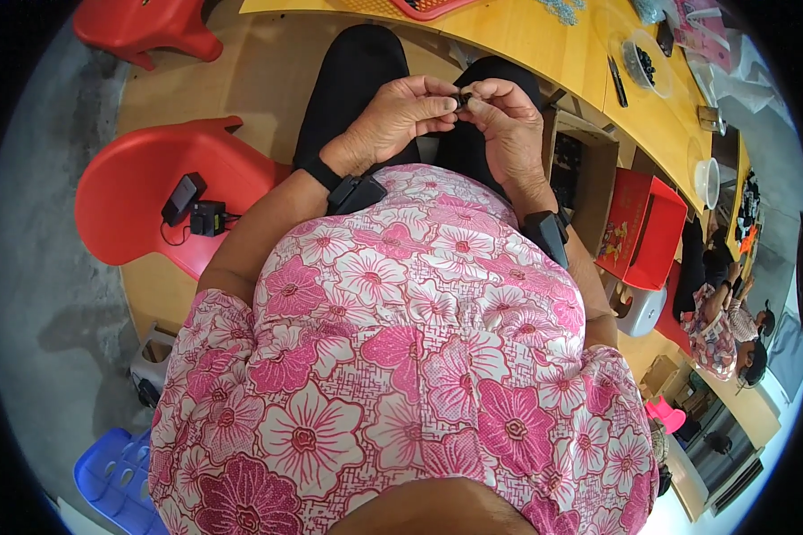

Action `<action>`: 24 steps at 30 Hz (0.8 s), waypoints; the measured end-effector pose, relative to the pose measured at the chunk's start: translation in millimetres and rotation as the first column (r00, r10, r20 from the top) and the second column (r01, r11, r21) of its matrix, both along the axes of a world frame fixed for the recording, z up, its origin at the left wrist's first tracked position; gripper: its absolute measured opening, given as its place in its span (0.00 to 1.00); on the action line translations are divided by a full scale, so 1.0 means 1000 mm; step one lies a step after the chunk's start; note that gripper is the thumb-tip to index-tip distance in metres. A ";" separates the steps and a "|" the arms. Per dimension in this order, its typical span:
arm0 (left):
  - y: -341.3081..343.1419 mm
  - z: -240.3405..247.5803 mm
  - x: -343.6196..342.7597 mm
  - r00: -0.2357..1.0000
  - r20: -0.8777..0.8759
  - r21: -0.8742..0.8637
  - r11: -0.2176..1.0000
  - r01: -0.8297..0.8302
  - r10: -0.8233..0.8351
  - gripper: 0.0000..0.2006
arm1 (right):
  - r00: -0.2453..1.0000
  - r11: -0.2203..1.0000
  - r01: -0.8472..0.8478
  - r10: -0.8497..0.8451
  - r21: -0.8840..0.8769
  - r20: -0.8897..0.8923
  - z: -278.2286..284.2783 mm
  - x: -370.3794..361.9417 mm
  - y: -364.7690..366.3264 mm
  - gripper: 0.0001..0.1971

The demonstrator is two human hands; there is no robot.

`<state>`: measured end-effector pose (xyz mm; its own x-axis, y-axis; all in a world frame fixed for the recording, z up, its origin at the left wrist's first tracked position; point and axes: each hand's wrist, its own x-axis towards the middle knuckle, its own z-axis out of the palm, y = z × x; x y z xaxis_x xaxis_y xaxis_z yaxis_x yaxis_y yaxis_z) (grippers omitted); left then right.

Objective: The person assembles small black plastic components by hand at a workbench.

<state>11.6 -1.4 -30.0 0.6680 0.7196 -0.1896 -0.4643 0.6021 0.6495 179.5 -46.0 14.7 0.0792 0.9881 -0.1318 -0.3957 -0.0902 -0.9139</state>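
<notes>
Above my lap, both hands meet at a small dark round piece (460, 102), too small to tell its kind. My left hand (400, 116) pinches it between thumb and fingers from the left. From the other side, the thumb and index finger of my right hand (507, 125) close on the same piece. Fingertips cover most of it. Each wrist wears a dark strapped device, and beneath the hands are my black-clad knees (352, 85).
A yellow table (562, 53) curves ahead, bearing a clear bowl (658, 80) of dark pieces and a black-handled knife (617, 82). Below its edge stand a cardboard box (595, 183) and a red box (638, 227). A red chair (120, 196) is at left; other people sit far right.
</notes>
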 end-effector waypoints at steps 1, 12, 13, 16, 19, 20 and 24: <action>0.000 0.001 0.000 1.000 -0.004 0.000 1.000 -0.004 0.004 0.10 | 1.000 1.000 0.001 -0.001 -0.001 -0.016 0.000 0.000 0.000 0.07; -0.001 0.001 -0.001 0.999 0.016 0.016 0.999 -0.029 0.029 0.09 | 0.994 0.994 0.014 -0.025 0.105 0.108 0.001 -0.006 0.001 0.09; -0.002 0.001 -0.001 0.999 0.019 0.016 0.999 -0.032 0.031 0.09 | 0.993 0.994 0.008 -0.021 0.111 0.114 0.001 -0.005 0.001 0.09; -0.001 0.000 -0.001 0.998 0.053 0.013 0.999 -0.035 0.034 0.09 | 0.987 0.990 -0.007 -0.016 0.144 0.159 0.003 -0.005 0.001 0.09; -0.001 0.003 -0.001 0.998 0.055 0.019 0.999 -0.029 0.028 0.09 | 0.956 0.985 -0.034 -0.017 0.168 0.293 0.006 -0.002 0.002 0.10; -0.001 0.003 -0.001 0.998 0.055 0.019 0.999 -0.028 0.027 0.09 | 0.956 0.985 -0.033 -0.018 0.168 0.292 0.007 -0.001 0.002 0.10; -0.001 0.004 -0.001 0.998 0.032 0.023 0.999 -0.049 0.049 0.10 | 0.937 0.977 -0.069 -0.006 0.202 0.350 0.008 -0.002 0.004 0.10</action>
<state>10.5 -2.7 -25.8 0.6370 0.7558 -0.1515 -0.5130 0.5624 0.6485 177.9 -42.4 22.2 0.0511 0.9929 0.1071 -0.0506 0.1097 -0.9927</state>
